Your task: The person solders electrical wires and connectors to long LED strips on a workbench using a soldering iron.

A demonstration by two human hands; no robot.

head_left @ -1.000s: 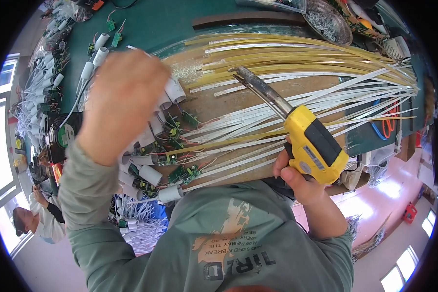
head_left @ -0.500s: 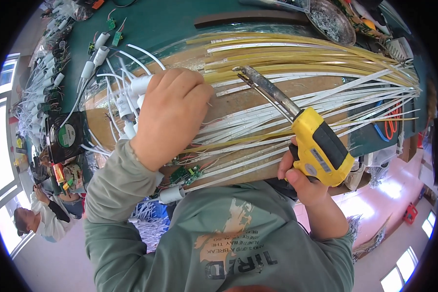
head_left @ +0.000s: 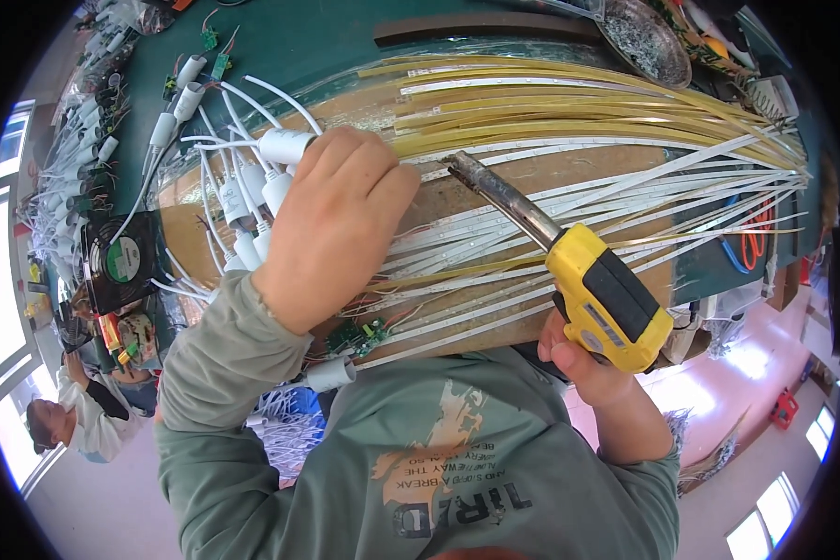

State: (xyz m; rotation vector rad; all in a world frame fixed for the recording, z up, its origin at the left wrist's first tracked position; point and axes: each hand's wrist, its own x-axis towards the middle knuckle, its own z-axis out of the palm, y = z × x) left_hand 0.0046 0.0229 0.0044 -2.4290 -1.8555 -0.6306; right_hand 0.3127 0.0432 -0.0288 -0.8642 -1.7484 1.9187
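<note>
My left hand (head_left: 338,229) is closed, its fingers curled down over the board among white plastic tubes and LED strips. A white cylindrical housing (head_left: 284,146) with a cord lies against its fingers; what they pinch is hidden beneath. My right hand (head_left: 583,362) is wrapped round the handle of a yellow and black soldering gun (head_left: 614,299). Its darkened metal tip points up and left, just right of my left hand, above the white LED strips (head_left: 532,217). Below my left wrist lie a green circuit board (head_left: 357,336) and another white housing (head_left: 331,374).
Yellow-backed strips (head_left: 569,107) fan across a brown board (head_left: 616,163) on the green table (head_left: 299,37). A black fan (head_left: 121,261) and many corded white housings line the left side. A metal dish (head_left: 646,47) stands at the back right. Another person (head_left: 89,415) is at far left.
The soldering gun has swung slightly, its body shifting down and left and its tip lower. My left hand has moved a little to the right, still closed.
</note>
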